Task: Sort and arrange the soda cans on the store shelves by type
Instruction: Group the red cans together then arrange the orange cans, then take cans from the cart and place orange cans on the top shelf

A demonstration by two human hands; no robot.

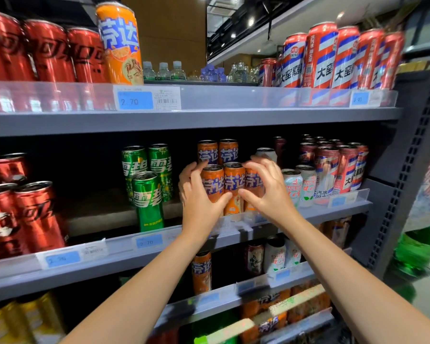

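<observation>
On the middle shelf (124,247) a front row of three orange cans (233,181) stands with two more orange cans (217,151) behind it. My left hand (197,194) curls round the left orange can (212,182). My right hand (267,188) curls round the right orange can (252,181), mostly hiding it. Three green cans (148,192) stand to the left, red cans (23,214) at the far left. One tall orange can (119,43) stands alone beside red cans (45,50) on the top shelf.
White cans (299,186) and red-white-blue striped cans (338,167) stand right of my hands; more striped cans (333,55) fill the top shelf's right end. Lower shelves hold an orange can (201,271), white cans and yellow cans (18,319). A dark upright (405,170) bounds the shelving on the right.
</observation>
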